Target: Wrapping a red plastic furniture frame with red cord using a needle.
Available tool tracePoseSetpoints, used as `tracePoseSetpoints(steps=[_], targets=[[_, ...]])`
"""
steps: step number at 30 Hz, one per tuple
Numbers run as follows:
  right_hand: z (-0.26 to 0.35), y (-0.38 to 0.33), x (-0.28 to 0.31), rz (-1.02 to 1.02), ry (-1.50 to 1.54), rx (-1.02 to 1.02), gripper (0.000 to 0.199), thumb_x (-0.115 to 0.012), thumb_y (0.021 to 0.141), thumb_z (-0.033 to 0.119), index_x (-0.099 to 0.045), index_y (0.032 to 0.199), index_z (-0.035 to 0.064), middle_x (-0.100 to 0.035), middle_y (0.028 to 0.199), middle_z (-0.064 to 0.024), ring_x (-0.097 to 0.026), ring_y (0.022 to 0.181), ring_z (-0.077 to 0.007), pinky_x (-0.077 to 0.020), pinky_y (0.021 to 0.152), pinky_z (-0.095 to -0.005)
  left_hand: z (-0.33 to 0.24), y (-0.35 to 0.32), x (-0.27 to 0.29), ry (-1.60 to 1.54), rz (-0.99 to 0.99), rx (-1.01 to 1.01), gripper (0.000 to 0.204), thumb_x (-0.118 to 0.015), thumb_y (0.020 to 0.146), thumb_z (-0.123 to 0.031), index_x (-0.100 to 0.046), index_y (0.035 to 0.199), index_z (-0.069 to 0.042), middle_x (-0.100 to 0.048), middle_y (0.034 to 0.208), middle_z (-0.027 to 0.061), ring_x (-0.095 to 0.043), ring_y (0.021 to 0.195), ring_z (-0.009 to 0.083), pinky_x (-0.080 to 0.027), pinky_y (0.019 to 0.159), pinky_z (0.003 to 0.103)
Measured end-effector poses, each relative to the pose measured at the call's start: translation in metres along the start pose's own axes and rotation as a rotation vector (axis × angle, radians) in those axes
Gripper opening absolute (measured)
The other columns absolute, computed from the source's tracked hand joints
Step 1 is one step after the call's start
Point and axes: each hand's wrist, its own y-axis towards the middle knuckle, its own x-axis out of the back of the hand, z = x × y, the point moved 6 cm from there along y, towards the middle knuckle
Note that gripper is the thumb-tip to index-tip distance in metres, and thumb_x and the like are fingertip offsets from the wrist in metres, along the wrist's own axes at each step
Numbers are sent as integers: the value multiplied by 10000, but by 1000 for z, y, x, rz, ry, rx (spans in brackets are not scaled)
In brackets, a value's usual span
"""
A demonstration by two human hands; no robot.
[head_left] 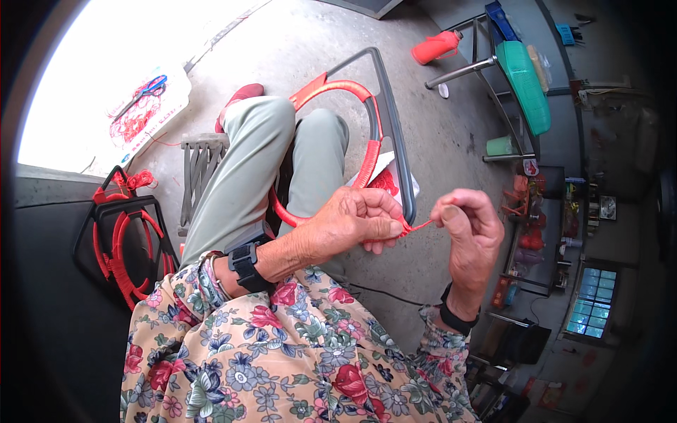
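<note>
A black rounded frame (395, 127) leans across my knees, with a red-wrapped ring (367, 163) set inside it. Thin red cord is wound round part of the ring and round the frame's near corner. At that corner my left hand (360, 218) is closed, thumb and fingers pinching the wound cord against the bar. A short taut length of red cord (421, 226) runs from there to my right hand (471, 236), which grips it between thumb and curled fingers. The cord's end is hidden in that hand.
More black frames with red rings (127, 243) lean at the left. A white sheet (159, 116) holds red cord scraps and blue-handled scissors (151, 86). A red thermos (436, 48) stands by a metal rack (469, 65) with a green basket (523, 84). Crowded shelves (539, 233) line the right.
</note>
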Motion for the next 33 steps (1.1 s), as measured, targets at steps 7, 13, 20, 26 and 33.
tracePoseSetpoints(steps=[7, 13, 20, 26, 33], targets=[[8, 24, -22, 270, -630, 209, 137, -672, 773, -30, -648, 900, 13, -614, 793, -64, -577, 725, -158, -455, 659, -286, -3, -2, 9, -183, -135, -300, 222, -656, 869, -71, -577, 1062, 4, -630, 934, 46, -605, 873, 96, -527, 783, 261], [19, 23, -35, 385, -771, 344, 138, -673, 727, -36, -639, 854, 7, -595, 774, -99, -574, 744, -260, -455, 650, -344, -14, -4, 3, -144, -168, -289, 213, -651, 880, -79, -586, 1057, 19, -653, 950, 69, -631, 861, 106, -524, 794, 233], [12, 21, -33, 407, -708, 234, 130, -663, 746, -33, -635, 868, 2, -581, 762, -97, -576, 708, -238, -454, 629, -318, -10, -4, 7, 14, -271, -218, 142, -628, 899, -94, -617, 974, 25, -668, 904, 79, -644, 809, 106, -530, 718, 213], [-1, 4, -20, 349, -443, -43, 114, -660, 805, -26, -627, 913, -6, -582, 795, -25, -567, 692, -69, -461, 602, -230, -9, -3, 8, -32, -248, -175, 145, -625, 905, -132, -613, 946, 6, -650, 834, 44, -613, 755, 90, -505, 703, 211], [-32, -34, -10, 191, 94, -205, 175, -633, 832, -64, -557, 985, -24, -576, 933, -39, -579, 833, -87, -485, 737, -207, 0, -6, 6, -34, -260, 11, 89, -600, 899, -85, -622, 879, -2, -627, 793, 28, -573, 710, 86, -461, 652, 206]])
